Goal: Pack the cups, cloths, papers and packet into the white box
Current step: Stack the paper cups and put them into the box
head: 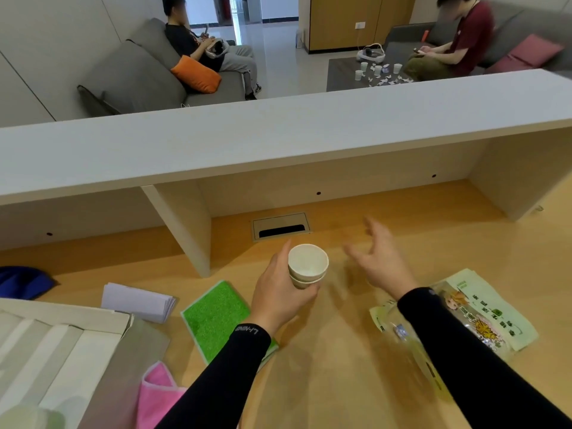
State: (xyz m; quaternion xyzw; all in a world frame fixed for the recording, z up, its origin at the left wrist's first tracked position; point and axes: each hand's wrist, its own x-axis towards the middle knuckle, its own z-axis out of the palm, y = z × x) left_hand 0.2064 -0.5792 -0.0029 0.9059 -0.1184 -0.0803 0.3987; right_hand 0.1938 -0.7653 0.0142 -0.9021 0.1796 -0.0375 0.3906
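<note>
- white box (62,345) sits way off to the left of the left grip, flaps open, at the near-left corner of the worktop (340,366)
- pink cloth (158,394) is just beside the box, below and left of that grip
- folded papers (139,301) lie left of the left grip, beyond the box
- green cloth (216,317) lies flat right under the left wrist
- left hand (278,292) is wrapped around two stacked cups (308,266), held upright above the worktop
- right hand (379,261) is spread wide, fingers loose, holding nothing, a bit blurry
- packet (489,311) lies under and right of the right forearm
</note>
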